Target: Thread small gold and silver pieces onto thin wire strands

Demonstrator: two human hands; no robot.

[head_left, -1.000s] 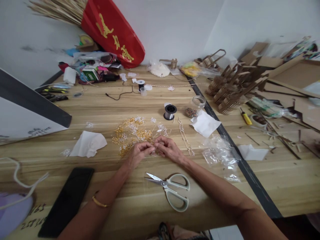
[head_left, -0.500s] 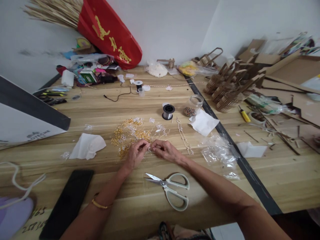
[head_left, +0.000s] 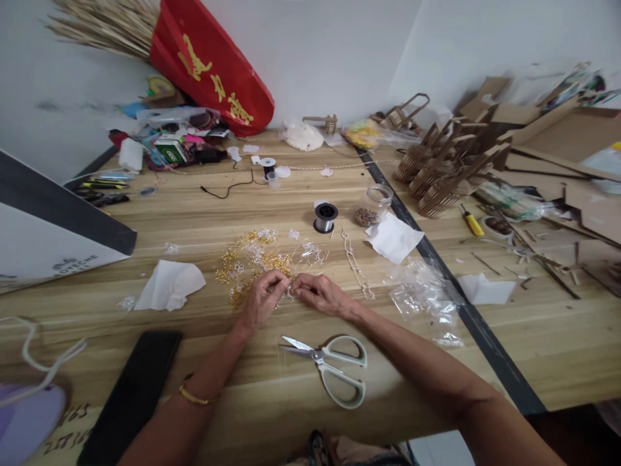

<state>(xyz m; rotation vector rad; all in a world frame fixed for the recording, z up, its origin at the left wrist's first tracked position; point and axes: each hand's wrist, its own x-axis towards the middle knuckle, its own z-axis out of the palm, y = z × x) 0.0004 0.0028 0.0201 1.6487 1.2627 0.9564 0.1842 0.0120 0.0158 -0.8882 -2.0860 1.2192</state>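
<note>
Side by side over the table, my left hand (head_left: 266, 294) and my right hand (head_left: 320, 294) are both closed, fingertips pinched close together. Between them is something small and shiny, too tiny to name. Just beyond my fingers lies a spread of small gold and clear beads (head_left: 252, 255). A beaded chain (head_left: 355, 265) stretches out to the right of the pile. Behind it stands a spool of silvery wire (head_left: 325, 218). Scissors (head_left: 323, 366) with pale handles lie partly open below my hands, blades pointing left.
A black phone (head_left: 130, 395) lies at the lower left, near white paper (head_left: 169, 285). To the right are clear plastic bags (head_left: 427, 298), a glass jar (head_left: 378, 204) holding small beads, and small woven baskets (head_left: 436, 171). A red bag (head_left: 213, 71) leans against the wall.
My right fingers have curled in slightly more near the left fingertips. Otherwise the hands stay in nearly the same place, and the things on the table have not moved.
</note>
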